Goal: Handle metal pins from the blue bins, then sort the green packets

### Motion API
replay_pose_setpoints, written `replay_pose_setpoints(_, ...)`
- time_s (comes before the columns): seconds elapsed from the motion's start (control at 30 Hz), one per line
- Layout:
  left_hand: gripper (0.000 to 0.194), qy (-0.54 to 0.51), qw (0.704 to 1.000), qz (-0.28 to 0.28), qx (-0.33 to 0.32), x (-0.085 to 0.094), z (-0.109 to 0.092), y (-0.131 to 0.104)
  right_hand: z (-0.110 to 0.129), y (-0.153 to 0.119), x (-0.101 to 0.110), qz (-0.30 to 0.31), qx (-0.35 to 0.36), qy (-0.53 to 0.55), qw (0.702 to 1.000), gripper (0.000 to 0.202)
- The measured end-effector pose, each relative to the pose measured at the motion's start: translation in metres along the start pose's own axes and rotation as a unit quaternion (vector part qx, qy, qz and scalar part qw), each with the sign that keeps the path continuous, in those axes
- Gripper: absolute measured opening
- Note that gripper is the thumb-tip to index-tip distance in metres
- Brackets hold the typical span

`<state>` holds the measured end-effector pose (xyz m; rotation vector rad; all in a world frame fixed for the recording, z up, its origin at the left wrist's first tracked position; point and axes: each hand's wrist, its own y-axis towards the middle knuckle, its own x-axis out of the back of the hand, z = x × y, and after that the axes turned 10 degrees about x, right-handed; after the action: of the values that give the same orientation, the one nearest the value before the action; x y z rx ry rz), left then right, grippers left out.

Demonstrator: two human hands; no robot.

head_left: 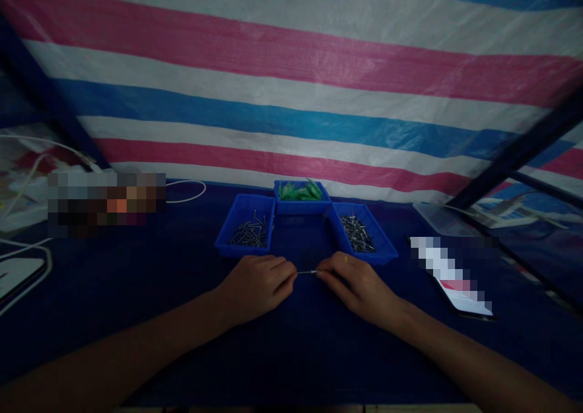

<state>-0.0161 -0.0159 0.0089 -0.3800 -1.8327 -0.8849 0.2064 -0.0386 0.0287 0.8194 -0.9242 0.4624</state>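
A thin, nail-like metal pin (306, 272) stretches level between my two hands, just above the dark blue tabletop. My left hand (263, 284) pinches its left end between thumb and fingers. At the other end, where the pin looks thicker, the fingertips of my right hand (353, 282) are closed on it. Beyond my left hand stands a blue tray (221, 243) of loose metal nails or screws (249, 234). A second blue tray (385, 243) behind my right hand holds similar metal pieces (357, 234). Whatever part lies inside my fingers is hidden.
Farther back, a smaller blue tray (301, 207) contains green pieces (300, 191). A lit phone (464, 297) lies on the right, partly pixelated. White cables (186, 182) and a pale device (18, 274) are at the left. A striped sheet (291, 85) hangs behind the table.
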Motion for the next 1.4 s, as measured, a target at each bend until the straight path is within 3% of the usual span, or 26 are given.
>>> replay_pose_setpoints(0.2, 0.014, -0.020, 0.998, 0.065, 0.018, -0.002, -0.004, -0.001, 0.003, -0.001, -0.001, -0.019, 0.031, 0.021, 0.999, 0.016)
replay_pose_setpoints(0.5, 0.013, -0.027, 0.994, 0.099, 0.030, -0.005, -0.002, -0.001, 0.003, -0.002, -0.005, -0.020, 0.031, 0.031, 0.999, 0.014)
replay_pose_setpoints(0.87, 0.018, -0.006, 0.999, 0.044, 0.012, -0.001, 0.001, 0.000, -0.005, 0.001, -0.006, 0.043, -0.020, 0.000, 0.999, 0.015)
replay_pose_setpoints(1.4, 0.023, -0.003, 0.999, 0.017, -0.040, 0.004, -0.004, -0.001, -0.005, -0.003, -0.009, 0.108, -0.012, -0.004, 0.994, 0.010)
